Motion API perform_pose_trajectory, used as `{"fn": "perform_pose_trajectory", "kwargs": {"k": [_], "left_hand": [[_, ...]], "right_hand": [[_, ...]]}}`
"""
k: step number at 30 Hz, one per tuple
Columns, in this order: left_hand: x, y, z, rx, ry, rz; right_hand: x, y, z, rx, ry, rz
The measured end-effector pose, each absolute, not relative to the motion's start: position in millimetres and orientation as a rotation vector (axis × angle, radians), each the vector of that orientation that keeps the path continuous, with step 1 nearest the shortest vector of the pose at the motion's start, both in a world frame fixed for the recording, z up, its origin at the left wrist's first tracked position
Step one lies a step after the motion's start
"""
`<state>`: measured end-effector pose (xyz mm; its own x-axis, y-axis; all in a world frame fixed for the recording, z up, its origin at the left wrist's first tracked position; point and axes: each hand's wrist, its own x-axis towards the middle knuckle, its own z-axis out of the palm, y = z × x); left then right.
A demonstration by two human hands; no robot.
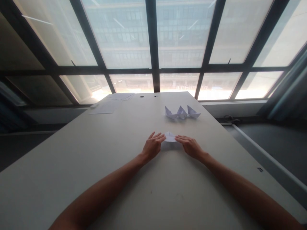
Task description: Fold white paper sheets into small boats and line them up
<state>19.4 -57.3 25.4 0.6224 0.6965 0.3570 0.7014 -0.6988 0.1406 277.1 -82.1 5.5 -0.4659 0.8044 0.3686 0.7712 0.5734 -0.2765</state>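
A small piece of folded white paper (170,137) is between my two hands over the middle of the table. My left hand (153,144) grips its left end, the fingertips pressed together on it. On the other end, my right hand (190,145) has its fingers closed in the same way. A crease runs up the paper's middle, and its top edge rises to a low point. Just beyond my hands stand several pointed folded paper boats (182,113) in a row; where one ends and another begins is hard to make out.
Flat white sheets of paper (103,108) lie at the far left of the white table (91,166). Two small dark round spots sit near its far edge. Large windows (177,35) with dark frames rise behind. A cable (230,119) lies off the right side.
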Motion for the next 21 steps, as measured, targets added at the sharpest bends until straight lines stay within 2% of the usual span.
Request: {"fn": "perform_pose_trajectory", "kwargs": {"k": [5,13,21], "left_hand": [[31.3,-73.7,12.8,-2.884,-1.176,-0.337],[48.5,-74.3,-1.6,-3.03,-1.222,-0.234],[32.4,-66.5,-7.0,-2.886,-1.544,-0.177]], "right_hand": [[269.5,-84.0,-2.7,-1.267,-2.496,0.182],[240.9,-94.1,-8.4,-1.433,-2.435,0.237],[262.2,-87.3,-26.3,-1.746,-2.24,0.155]]}}
